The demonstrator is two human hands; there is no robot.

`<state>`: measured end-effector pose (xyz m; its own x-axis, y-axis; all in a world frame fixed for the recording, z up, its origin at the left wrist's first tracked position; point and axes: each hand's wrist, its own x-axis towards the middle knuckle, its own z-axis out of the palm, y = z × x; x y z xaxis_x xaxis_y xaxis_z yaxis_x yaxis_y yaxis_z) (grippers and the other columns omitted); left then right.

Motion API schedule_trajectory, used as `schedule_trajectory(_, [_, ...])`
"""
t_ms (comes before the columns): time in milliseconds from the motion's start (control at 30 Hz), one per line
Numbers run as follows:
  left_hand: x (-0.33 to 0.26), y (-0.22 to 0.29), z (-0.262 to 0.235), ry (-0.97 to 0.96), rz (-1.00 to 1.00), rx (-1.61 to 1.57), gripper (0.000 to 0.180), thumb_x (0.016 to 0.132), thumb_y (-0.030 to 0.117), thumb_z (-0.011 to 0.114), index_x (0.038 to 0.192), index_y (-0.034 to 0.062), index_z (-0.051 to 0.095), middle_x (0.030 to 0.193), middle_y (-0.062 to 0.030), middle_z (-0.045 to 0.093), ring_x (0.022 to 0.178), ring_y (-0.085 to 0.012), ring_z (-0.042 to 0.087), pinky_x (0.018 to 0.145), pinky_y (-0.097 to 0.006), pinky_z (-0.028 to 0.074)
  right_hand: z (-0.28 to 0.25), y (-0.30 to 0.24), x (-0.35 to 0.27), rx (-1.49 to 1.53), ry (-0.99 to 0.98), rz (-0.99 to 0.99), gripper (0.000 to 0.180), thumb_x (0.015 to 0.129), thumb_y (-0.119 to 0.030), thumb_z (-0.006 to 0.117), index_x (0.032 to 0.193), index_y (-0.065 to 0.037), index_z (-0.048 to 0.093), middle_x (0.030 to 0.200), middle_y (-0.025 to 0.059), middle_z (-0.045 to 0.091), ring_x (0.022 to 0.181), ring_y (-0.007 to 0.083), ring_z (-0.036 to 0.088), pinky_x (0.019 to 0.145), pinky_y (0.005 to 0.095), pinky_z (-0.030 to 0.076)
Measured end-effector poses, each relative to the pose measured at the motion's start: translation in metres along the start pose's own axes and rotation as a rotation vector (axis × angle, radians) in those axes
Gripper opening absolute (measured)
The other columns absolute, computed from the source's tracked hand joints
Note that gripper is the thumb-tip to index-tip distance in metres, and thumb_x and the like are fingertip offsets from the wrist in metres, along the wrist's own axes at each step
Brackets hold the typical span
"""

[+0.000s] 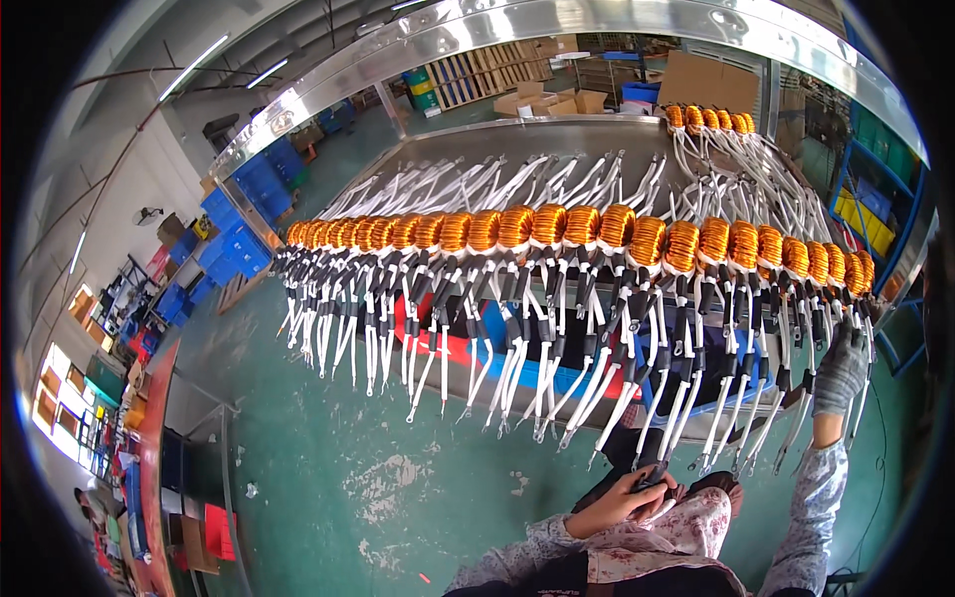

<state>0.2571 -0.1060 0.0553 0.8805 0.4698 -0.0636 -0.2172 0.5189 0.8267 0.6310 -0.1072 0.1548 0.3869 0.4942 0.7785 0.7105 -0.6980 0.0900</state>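
A long row of copper-wound ring coils lies along the near edge of a metal table. From each coil, white leads with black sleeves and metal lugs hang over the edge. At the right end of the row, my right hand, in a grey glove, has its fingers closed around hanging leads just below the last coils. My left hand is bare and low in front of my body. It is closed on a small black object, whose kind I cannot make out.
More coils sit at the table's far right, their white leads spread toward me. A metal frame bar arches over the table. Red and blue bins stand beneath the hanging leads. Blue crates and a red-topped bench are at left.
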Motion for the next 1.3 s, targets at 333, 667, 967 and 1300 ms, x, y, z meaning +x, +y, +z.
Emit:
schedule_trajectory(333, [-0.004, -0.007, 0.003, 0.013, -0.048, 0.104, 0.021, 0.093, 0.019, 0.048, 0.105, 0.0023, 0.051, 0.062, -0.0001, 0.046, 0.047, -0.0061, 0.042, 0.044, -0.02, 0.032, 0.068, 0.041, 0.017, 1.166, -0.241, 0.342, 0.017, 0.088, -0.021, 0.052, 0.092, -0.006, 0.06, 0.065, 0.0025, 0.057, 0.056, 0.0173, 0.056, 0.048, 0.0299, 0.043])
schedule_trajectory(667, [-0.011, -0.015, 0.015, 0.023, -0.151, 0.102, 0.023, 0.093, 0.02, 0.049, 0.107, 0.0023, 0.053, 0.068, -0.0004, 0.049, 0.055, -0.0066, 0.046, 0.048, -0.019, 0.035, -0.008, 0.006, 0.011, 0.732, -0.016, -0.051, 0.017, 0.087, -0.014, 0.056, 0.1, -0.004, 0.057, 0.082, 0.0041, 0.061, 0.072, 0.0171, 0.057, 0.066, 0.0301, 0.046])
schedule_trajectory(967, [-0.004, -0.02, 0.024, -0.034, -0.229, 0.218, 0.023, 0.092, 0.019, 0.049, 0.11, 0.0038, 0.054, 0.07, 0.0015, 0.052, 0.051, -0.0046, 0.044, 0.045, -0.019, 0.03, 0.019, 0.046, 0.027, 2.212, -0.783, 1.289, 0.016, 0.083, -0.021, 0.06, 0.081, -0.005, 0.06, 0.053, -0.0037, 0.048, 0.043, 0.0064, 0.045, 0.039, 0.0186, 0.037])
schedule_trajectory(1300, [-0.006, -0.037, 0.014, 0.035, -0.307, 0.138, 0.022, 0.09, 0.012, 0.051, 0.107, -0.0013, 0.053, 0.07, -0.006, 0.054, 0.056, -0.0104, 0.049, 0.049, -0.022, 0.037, -0.026, 0.002, 0.002, 0.566, 0.013, 0.135, 0.016, 0.081, -0.013, 0.055, 0.095, -0.007, 0.06, 0.083, 0.0159, 0.062, 0.074, 0.0322, 0.06, 0.067, 0.0422, 0.047])
